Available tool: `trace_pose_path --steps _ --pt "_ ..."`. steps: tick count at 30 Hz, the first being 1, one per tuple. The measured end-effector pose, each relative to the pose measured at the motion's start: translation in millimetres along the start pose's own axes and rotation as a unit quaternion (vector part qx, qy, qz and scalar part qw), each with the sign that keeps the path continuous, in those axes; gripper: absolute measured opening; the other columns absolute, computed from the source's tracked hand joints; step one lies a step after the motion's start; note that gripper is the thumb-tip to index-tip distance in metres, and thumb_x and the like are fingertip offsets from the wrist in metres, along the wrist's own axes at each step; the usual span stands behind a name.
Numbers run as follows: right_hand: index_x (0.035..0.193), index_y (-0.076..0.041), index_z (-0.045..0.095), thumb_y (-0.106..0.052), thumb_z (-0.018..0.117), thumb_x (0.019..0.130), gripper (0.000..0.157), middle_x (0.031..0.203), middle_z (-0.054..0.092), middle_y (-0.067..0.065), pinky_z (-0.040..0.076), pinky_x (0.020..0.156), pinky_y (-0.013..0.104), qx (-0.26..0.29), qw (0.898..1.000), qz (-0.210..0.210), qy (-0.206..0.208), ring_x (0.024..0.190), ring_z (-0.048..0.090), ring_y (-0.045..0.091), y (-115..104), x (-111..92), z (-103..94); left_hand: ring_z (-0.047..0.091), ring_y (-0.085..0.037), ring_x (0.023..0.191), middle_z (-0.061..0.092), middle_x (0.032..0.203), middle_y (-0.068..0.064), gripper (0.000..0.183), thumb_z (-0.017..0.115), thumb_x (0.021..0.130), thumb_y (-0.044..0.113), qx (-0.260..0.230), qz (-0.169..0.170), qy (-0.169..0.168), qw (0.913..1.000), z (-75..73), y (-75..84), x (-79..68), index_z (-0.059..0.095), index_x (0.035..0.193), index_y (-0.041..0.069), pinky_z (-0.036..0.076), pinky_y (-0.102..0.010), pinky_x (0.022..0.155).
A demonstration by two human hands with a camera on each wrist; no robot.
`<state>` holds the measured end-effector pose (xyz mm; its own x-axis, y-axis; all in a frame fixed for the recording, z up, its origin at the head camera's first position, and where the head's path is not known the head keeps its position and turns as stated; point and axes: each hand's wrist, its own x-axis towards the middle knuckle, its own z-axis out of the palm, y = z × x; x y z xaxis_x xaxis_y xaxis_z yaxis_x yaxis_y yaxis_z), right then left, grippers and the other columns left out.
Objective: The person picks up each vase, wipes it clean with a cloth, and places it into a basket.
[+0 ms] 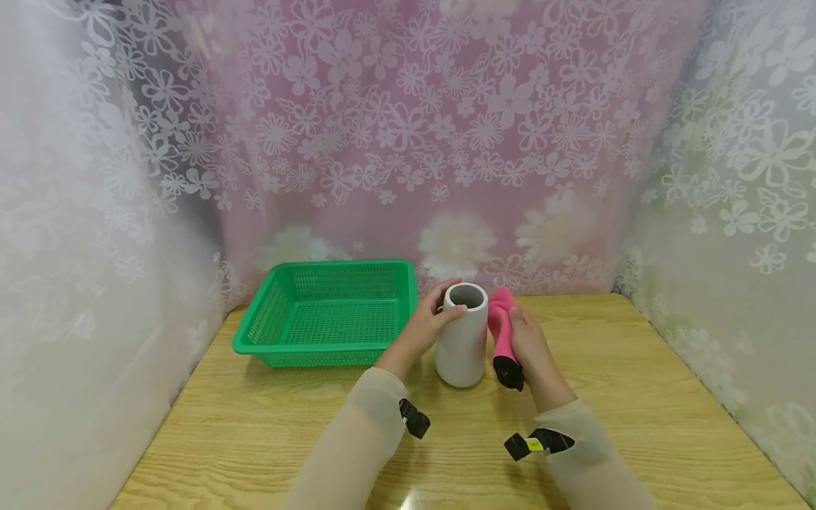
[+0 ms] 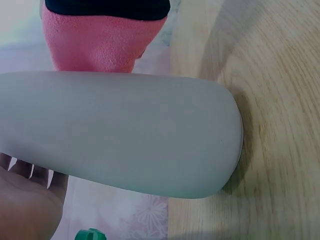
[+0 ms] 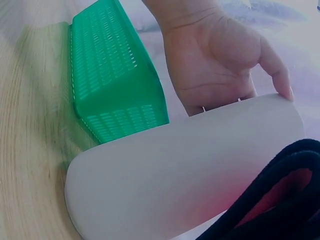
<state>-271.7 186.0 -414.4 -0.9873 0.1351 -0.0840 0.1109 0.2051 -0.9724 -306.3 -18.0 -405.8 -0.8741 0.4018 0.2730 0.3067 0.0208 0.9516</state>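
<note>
From my station the green basket [image 1: 338,348] sits at about 10 o'clock from the white vase [image 1: 460,347], its perforated floor in view from wall to wall and its mouth facing up. The vase is the other container: I see its round mouth and shaded inner wall, but cannot tell what lies at the bottom. It stands upright on the bench [image 1: 637,375], long axis vertical, narrower mouth at the top and wider base down.

I have the left hand [image 1: 422,327] clasped around the upper vase from its 9 o'clock side, thumb over the near rim and fingers behind. The right hand [image 1: 530,347], on the other side, pinches a pink cloth piece [image 1: 503,336] at the vase's 3 o'clock. I cannot tell whether cloth and vase touch. The cloth's long axis runs roughly from 12 to 6 o'clock, its folded pink end away from me and its black cuff [image 1: 508,372] pointing down toward 6; in the right wrist view I look into that cuff's opening and see reddish lining.
</note>
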Motion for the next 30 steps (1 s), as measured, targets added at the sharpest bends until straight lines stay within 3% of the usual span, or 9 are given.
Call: trace_pose_path --steps 4,8,14,18,23,30 --pt "0.157 -0.003 0.026 -0.046 0.022 0.109 0.064 0.151 0.036 0.023 0.030 0.115 0.047 0.009 1.000 0.003 -0.005 0.131 0.037 0.034 -3 -3 -1.0 0.046 -0.027 0.137 0.046 0.151 -0.010 0.062 0.063 0.100 0.021 0.018 0.011 0.014 0.9997 1.0 3.3 -3.0 0.037 0.156 0.014 0.038 -0.046 0.112" --pt "0.158 -0.004 0.023 -0.047 0.022 0.109 0.065 0.151 0.036 0.024 0.031 0.113 0.047 0.003 1.000 -0.002 -0.004 0.130 0.038 0.034 -6 -6 -2.0 0.046 -0.026 0.136 0.047 0.150 -0.012 0.064 0.067 0.097 0.020 0.041 0.029 0.057 0.9971 6.3 9.3 -6.3 0.039 0.154 0.011 0.034 -0.044 0.116" --pt "0.159 -0.005 0.020 -0.047 0.022 0.109 0.066 0.152 0.034 0.025 0.030 0.113 0.047 0.004 1.000 -0.009 -0.001 0.131 0.037 0.034 -11 -9 -3.0 0.050 -0.021 0.128 0.054 0.139 -0.003 0.068 0.075 0.090 0.041 0.089 -0.006 0.131 0.9874 17.1 18.3 -11.3 0.047 0.147 0.015 0.040 -0.042 0.111" --pt "0.160 -0.006 0.018 -0.046 0.022 0.109 0.065 0.154 0.032 0.025 0.030 0.114 0.047 0.006 1.000 -0.008 0.003 0.132 0.037 0.034 -13 -10 -4.0 0.054 -0.020 0.119 0.058 0.128 -0.003 0.061 0.078 0.088 0.041 0.102 -0.005 0.157 0.9823 20.1 18.2 -10.8 0.053 0.135 0.012 0.044 -0.040 0.107" --pt "0.161 -0.008 0.017 -0.047 0.021 0.109 0.065 0.153 0.033 0.024 0.033 0.111 0.046 0.008 1.000 -0.004 0.002 0.130 0.038 0.033 -14 -12 -5.5 0.055 -0.019 0.118 0.059 0.126 -0.002 0.058 0.078 0.088 0.039 0.111 -0.009 0.149 0.9826 17.5 16.8 -9.6 0.055 0.134 0.012 0.046 -0.039 0.105" --pt "0.161 -0.008 0.019 -0.048 0.022 0.108 0.066 0.151 0.035 0.024 0.036 0.107 0.043 0.006 1.000 -0.013 0.004 0.126 0.040 0.032 -15 -14 -6.9 0.055 -0.021 0.123 0.059 0.131 -0.003 0.060 0.076 0.090 0.037 0.090 -0.019 0.103 0.9905 6.2 15.0 -6.3 0.054 0.140 0.012 0.044 -0.040 0.106"
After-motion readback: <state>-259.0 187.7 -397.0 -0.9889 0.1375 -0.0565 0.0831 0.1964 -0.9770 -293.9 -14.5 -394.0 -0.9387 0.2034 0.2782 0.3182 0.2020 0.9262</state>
